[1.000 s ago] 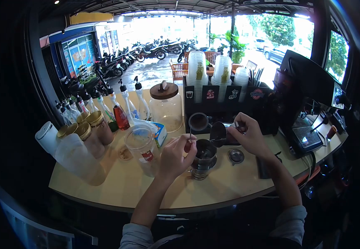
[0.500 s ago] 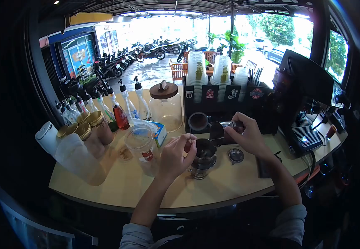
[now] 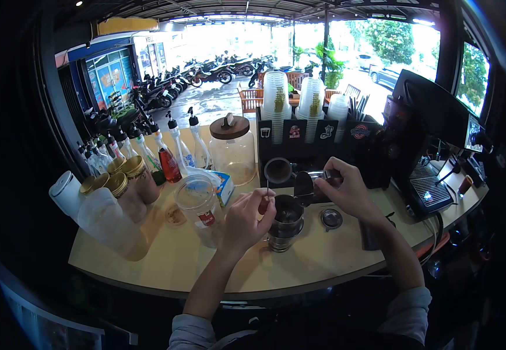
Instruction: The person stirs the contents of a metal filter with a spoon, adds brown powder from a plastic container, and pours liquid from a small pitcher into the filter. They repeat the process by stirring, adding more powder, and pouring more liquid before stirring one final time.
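My right hand [image 3: 346, 186] is wrapped round the handle of a small metal pitcher [image 3: 304, 185], tilted with its mouth low over the near metal cup. Beside that cup, my left hand [image 3: 248, 220] is closed in a pinch on a thin upright item [image 3: 268, 188]; its kind is hidden by the fingers. The open metal cup [image 3: 288, 211], looking like a drip filter, sits on another vessel [image 3: 281, 240] on the counter. Just behind stands a round dark-mouthed container [image 3: 278, 170]. A small round metal lid [image 3: 330, 219] lies to the right.
Left of my hands stand a clear plastic jar [image 3: 199, 204], gold-lidded jars [image 3: 118, 184], a frosted jug [image 3: 110, 219] and pump bottles [image 3: 168, 157]. A wooden-lidded glass jar [image 3: 232, 154] and stacked cups [image 3: 276, 105] stand behind. At right is a coffee machine [image 3: 431, 186] on the counter [image 3: 165, 274].
The pitcher in my right hand has tilted slightly further and its mouth sits a little lower toward the cup. My left hand has stayed almost still.
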